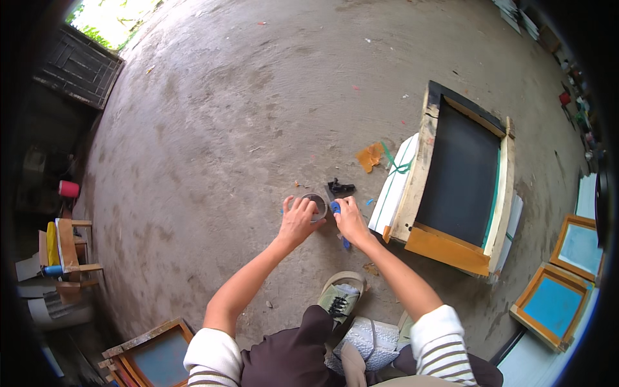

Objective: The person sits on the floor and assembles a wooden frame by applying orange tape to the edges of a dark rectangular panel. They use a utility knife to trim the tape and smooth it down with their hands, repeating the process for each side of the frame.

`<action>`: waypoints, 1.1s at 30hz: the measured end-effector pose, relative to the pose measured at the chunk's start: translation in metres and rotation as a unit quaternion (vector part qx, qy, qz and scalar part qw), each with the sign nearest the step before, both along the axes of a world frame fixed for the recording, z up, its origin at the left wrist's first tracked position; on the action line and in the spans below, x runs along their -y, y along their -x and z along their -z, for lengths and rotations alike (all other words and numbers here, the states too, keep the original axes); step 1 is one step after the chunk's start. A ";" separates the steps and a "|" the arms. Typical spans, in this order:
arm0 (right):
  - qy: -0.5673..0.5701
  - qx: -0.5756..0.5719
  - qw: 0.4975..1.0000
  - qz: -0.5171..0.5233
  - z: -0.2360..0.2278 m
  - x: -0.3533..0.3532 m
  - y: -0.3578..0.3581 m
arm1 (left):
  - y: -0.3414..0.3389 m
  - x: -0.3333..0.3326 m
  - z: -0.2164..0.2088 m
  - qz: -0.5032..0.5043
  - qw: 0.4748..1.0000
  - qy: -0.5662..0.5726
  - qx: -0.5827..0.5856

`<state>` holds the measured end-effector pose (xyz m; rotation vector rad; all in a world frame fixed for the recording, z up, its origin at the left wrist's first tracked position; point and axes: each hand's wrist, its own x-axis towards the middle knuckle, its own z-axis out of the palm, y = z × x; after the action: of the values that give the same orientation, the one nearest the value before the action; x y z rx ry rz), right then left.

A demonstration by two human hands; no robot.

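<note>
My left hand has its fingers curled over a round, clear-rimmed ring that looks like a roll of tape. A small bit of blue shows beside its fingers. Close by on the right, my right hand is closed around a blue handle with a flat grey part pointing away from me; its exact kind is partly hidden by the fingers. Just beyond it lies a small black object on the floor. Under my right wrist a blue piece shows.
A large wooden frame with a dark panel rests on white stacks at the right, with brown paper nearby. Smaller blue-panelled frames stand lower right, another frame lower left. A wooden stool is far left. My shoe is below.
</note>
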<state>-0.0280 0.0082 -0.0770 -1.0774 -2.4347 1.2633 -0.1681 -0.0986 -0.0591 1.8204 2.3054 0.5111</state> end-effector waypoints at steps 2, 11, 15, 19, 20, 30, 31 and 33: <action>0.019 -0.041 0.998 -0.048 -0.040 -0.015 -0.014 | 0.004 0.000 -0.017 0.000 0.999 -0.019 0.032; -0.139 0.003 0.990 0.032 -0.252 -0.114 -0.210 | -0.044 -0.091 -0.145 0.090 0.984 -0.061 0.140; -0.082 0.050 0.970 0.223 -0.240 -0.142 -0.304 | -0.092 -0.122 -0.192 0.176 0.983 0.027 0.039; -0.034 0.095 0.943 0.317 -0.192 -0.138 -0.369 | -0.141 -0.137 -0.191 0.275 0.950 0.114 -0.097; 0.027 0.094 0.933 0.347 -0.182 -0.135 -0.377 | -0.152 -0.139 -0.188 0.292 0.942 0.122 -0.111; 0.220 0.112 0.887 0.390 -0.127 -0.088 -0.353 | -0.205 -0.146 -0.140 0.361 0.923 0.110 -0.072; 0.208 0.105 0.888 0.397 -0.127 -0.088 -0.350 | -0.210 -0.150 -0.138 0.361 0.924 0.111 -0.064; 0.216 0.067 0.884 0.410 -0.126 -0.086 -0.349 | -0.221 -0.156 -0.134 0.359 0.926 0.111 -0.043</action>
<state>0.3206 0.0943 0.0493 -2.0621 -1.4313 1.4273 0.0524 0.0574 0.0746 2.3823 1.4707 0.0516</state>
